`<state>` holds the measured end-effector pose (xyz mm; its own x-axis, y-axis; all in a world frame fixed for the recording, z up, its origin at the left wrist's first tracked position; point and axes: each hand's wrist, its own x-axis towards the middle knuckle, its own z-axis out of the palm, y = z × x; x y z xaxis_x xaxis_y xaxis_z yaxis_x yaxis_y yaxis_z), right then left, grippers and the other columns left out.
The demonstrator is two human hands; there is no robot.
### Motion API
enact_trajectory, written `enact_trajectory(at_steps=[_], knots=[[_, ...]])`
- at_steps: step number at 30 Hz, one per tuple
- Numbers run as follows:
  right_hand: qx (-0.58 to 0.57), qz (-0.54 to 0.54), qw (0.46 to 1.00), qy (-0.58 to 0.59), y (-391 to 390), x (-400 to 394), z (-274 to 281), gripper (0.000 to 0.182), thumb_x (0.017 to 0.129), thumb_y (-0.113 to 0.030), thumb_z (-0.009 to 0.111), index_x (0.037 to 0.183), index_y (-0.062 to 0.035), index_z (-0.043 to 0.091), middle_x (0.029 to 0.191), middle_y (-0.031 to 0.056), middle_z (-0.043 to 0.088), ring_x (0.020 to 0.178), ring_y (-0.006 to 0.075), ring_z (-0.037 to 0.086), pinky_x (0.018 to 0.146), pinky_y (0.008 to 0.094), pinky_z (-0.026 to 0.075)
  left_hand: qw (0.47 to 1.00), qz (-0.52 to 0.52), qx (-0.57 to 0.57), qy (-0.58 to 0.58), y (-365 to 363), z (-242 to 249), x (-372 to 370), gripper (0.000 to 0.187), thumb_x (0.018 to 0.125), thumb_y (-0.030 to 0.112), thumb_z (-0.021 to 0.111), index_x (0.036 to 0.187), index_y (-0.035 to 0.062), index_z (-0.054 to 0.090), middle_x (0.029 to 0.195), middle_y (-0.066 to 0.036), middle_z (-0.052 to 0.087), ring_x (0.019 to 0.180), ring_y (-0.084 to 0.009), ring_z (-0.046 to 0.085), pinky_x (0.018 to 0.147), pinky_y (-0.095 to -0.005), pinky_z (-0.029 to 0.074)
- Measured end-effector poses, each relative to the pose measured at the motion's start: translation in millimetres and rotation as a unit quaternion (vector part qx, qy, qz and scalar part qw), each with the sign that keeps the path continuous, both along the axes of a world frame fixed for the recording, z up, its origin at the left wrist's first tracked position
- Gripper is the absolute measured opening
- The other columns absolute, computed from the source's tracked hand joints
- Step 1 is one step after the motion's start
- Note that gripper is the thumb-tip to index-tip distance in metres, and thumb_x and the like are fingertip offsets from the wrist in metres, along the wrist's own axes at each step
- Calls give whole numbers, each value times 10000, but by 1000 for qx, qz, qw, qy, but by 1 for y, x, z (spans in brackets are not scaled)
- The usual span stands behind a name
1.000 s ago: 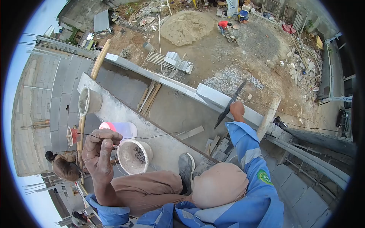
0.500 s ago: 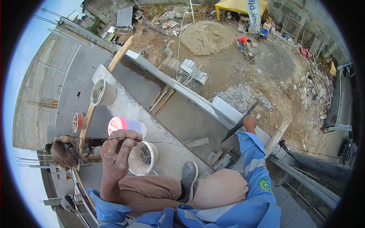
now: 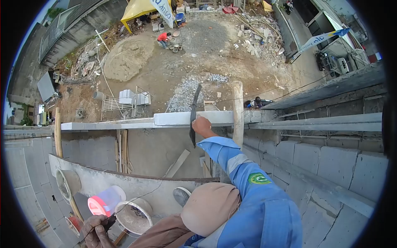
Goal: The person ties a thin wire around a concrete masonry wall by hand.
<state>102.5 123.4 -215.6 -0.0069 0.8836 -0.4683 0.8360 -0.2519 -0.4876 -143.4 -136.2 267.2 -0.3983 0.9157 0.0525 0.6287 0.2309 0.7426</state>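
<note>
Over the white block wall [image 3: 173, 119] ahead of you, your right hand [image 3: 202, 125] is clenched around a long dark strip [image 3: 193, 110]. At lower left, your left hand [image 3: 97, 232] pinches a thin dark line [image 3: 155, 189] beside the white bucket [image 3: 144, 204]; the pink-lidded container [image 3: 111, 197] is near it, on the grey ledge [image 3: 94, 175].

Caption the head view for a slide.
Right hand grips a long dark object by a pale block wall; left hand holds a thin dark line near a pink-lidded container.
</note>
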Motion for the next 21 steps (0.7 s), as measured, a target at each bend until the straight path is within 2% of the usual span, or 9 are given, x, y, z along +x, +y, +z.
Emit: enact_trajectory(at_steps=[3, 5, 7, 9, 10, 12, 15, 20, 21], knots=[[-29, 39, 998, 45, -39, 2, 1, 349, 854, -310, 576, 929, 12, 690, 982, 238, 688, 940, 435, 662, 841, 506, 529, 1000, -14, 5, 21, 1, 0, 1, 217, 1044, 175, 474, 1104, -3, 583, 1031, -100, 650, 918, -156, 611, 844, -306, 490], [-53, 182, 976, 107, -67, 6, -8, 344, 853, -275, 584, 992, 24, 683, 987, 263, 689, 925, 444, 668, 841, 511, 526, 999, -19, 9, 27, 4, 0, 2, 221, 1045, 180, 474, 1108, -1, 584, 1037, -98, 652, 926, -156, 611, 848, -307, 488], [-112, 414, 897, 108, -99, -4, -53, 343, 845, -275, 585, 1010, 8, 687, 979, 250, 693, 906, 431, 672, 826, 511, 528, 998, -49, 26, 4, 18, 0, 6, 197, 1044, 145, 451, 1082, -2, 576, 1020, -116, 643, 895, -161, 596, 830, -302, 486], [-31, 540, 830, 138, -134, 1, -8, 306, 828, -251, 585, 987, -14, 696, 951, 223, 693, 886, 403, 676, 783, 518, 526, 997, -53, 61, -7, 29, -12, 6, 196, 1044, 148, 458, 1079, -5, 574, 1013, -113, 644, 901, -165, 605, 838, -310, 492], [-28, 538, 832, 135, -148, 5, 18, 306, 828, -251, 585, 987, -14, 696, 951, 223, 693, 886, 403, 676, 783, 518, 526, 995, -46, 80, -24, 36, -14, 7, 182, 1037, 135, 472, 1069, -15, 571, 989, -117, 639, 886, -166, 611, 834, -307, 502], [-33, 389, 905, 171, -167, 12, 61, 255, 817, -228, 581, 947, -36, 689, 914, 197, 683, 881, 390, 669, 758, 525, 514, 993, -33, 103, -52, 51, -15, 10, 164, 1026, 115, 490, 1052, -26, 570, 959, -124, 641, 880, -169, 616, 841, -298, 505], [63, 353, 921, 151, -151, 20, 94, 238, 844, -290, 586, 922, -76, 654, 917, 177, 672, 857, 386, 650, 755, 509, 508, 982, -73, 146, -90, 77, -20, 16, 158, 1025, 112, 488, 1046, -22, 570, 959, -122, 646, 875, -164, 610, 835, -296, 501], [83, 331, 927, 155, -106, 41, 164, 196, 828, -234, 563, 899, -73, 652, 901, 171, 678, 873, 396, 647, 765, 522, 496, 974, -119, 152, -120, 112, -31, 28, 97, 1011, 67, 504, 1039, 1, 569, 955, -94, 645, 864, -130, 595, 829, -269, 484], [80, 319, 929, 170, -103, 43, 170, 195, 835, -238, 558, 891, -77, 654, 905, 169, 679, 866, 395, 649, 760, 519, 495, 967, -128, 142, -171, 118, -35, 33, 88, 1010, 59, 506, 1035, 7, 572, 949, -79, 645, 863, -117, 587, 824, -260, 477]])
